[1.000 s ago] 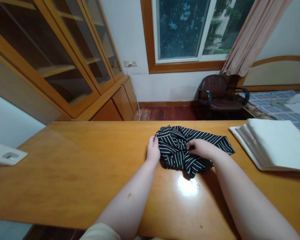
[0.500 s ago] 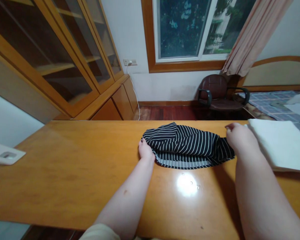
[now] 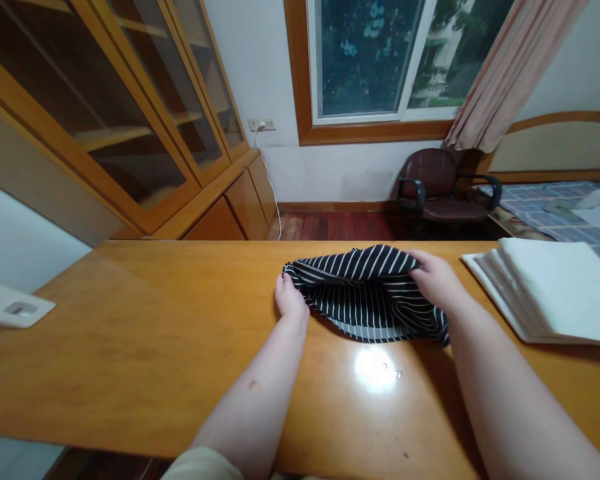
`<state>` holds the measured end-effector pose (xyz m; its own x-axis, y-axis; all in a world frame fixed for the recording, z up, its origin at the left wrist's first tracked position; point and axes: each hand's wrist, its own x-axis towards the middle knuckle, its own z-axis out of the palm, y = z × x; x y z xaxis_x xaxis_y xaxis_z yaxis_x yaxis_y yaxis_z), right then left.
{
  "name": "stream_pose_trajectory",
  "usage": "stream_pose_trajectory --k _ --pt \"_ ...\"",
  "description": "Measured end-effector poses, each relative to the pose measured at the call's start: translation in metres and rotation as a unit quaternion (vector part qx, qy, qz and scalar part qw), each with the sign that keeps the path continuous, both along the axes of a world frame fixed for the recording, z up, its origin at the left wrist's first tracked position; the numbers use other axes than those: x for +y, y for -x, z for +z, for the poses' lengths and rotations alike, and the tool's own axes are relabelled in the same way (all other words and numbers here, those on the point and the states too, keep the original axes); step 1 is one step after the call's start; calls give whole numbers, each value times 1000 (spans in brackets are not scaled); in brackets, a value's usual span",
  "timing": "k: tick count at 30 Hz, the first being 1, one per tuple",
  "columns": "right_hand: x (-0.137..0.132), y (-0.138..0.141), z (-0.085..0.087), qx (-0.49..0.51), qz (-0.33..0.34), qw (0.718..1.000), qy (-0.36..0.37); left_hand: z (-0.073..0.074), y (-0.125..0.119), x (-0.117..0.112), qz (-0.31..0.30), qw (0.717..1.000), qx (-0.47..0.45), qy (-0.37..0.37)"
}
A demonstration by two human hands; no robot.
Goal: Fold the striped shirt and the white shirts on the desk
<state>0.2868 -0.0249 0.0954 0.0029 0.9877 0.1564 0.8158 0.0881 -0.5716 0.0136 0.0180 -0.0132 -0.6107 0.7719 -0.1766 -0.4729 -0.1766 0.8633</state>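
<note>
A: Nearest, a pale sleeve (image 3: 203,465) is seen on the left arm, and a bright glare is thrown on the table (image 3: 155,347).

B: And the hands?

A: Both are closed on fabric! The left end of the striped cloth (image 3: 353,300) is held by the left hand (image 3: 291,300). At the right, its upper edge is gripped by the right hand (image 3: 437,280), most of those fingers being hidden.

B: Where is the cloth placed?

A: Between the hands, toward the table's far edge. Its upper layer is held up, so a dark opening is shown, with the pale underside of the hem exposed below.

B: What is set around it?

A: To the right, just beside, a white stack (image 3: 570,287) is laid. At the far left, a white panel (image 3: 15,305) is seen.

B: And beyond?

A: A cabinet (image 3: 217,227) is ranged on the left; a chair (image 3: 430,180) is stationed near the bed (image 3: 545,200), and the window (image 3: 363,60) is partly flanked by a pink curtain (image 3: 510,73).
</note>
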Motion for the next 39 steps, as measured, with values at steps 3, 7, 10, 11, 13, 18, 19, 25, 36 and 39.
stream_pose_trajectory --k 3,7,10,11,13,18,19,25,36,39 --pt "-3 -40 13 86 -158 983 -39 -4 15 8 90 993 -5 81" --pt "0 -77 9 -80 -331 937 71 -4 26 11 116 987 -2 110" --pt "4 -78 1 -137 -288 941 112 0 22 8 108 989 7 102" --pt "4 -72 -1 -123 -238 955 124 1 20 7 105 990 10 98" --pt "3 -57 -5 -87 -107 977 159 3 17 5 99 991 16 90" --pt "1 -17 -21 -153 28 959 238 7 14 2 111 990 26 78" --pt "1 -11 -24 -180 21 952 245 7 14 2 115 990 31 76" --pt "8 8 -29 -288 -1 928 237 3 11 3 83 991 87 55" --pt "-46 18 37 380 5 923 -57 30 -17 -53 -244 812 473 -240" --pt "-53 11 48 454 -78 885 -74 29 -26 -58 -371 739 496 -263"
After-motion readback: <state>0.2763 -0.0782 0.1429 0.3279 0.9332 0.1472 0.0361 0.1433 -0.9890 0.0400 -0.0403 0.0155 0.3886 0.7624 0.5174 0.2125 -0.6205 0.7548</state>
